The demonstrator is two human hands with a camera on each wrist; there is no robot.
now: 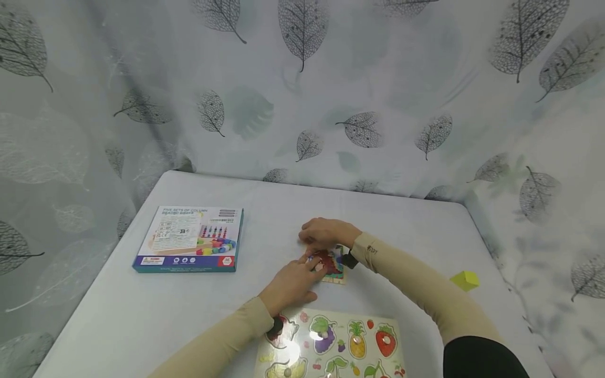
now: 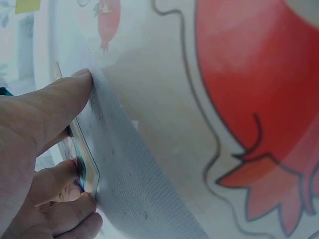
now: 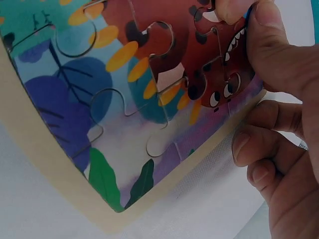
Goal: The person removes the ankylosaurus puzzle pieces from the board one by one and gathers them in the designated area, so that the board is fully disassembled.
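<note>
A small dinosaur jigsaw puzzle in a pale wooden tray lies near the table's middle. My left hand reaches over its left side. Two of its fingers rest on the picture, and the thumb stands off to the side. In the left wrist view, my left hand's fingers meet the tray's edge. My right hand is at the puzzle's far left corner. In the right wrist view, its thumb and a fingertip pinch a jigsaw piece by the red dinosaur's mouth; most of that piece is hidden. The other fingers curl beside the tray's rim.
A fruit puzzle board lies at the near edge, under my left wrist. To the left is a flat boxed bead set. A yellow block sits at the right, beyond my right forearm. Leaf-patterned curtains surround the table.
</note>
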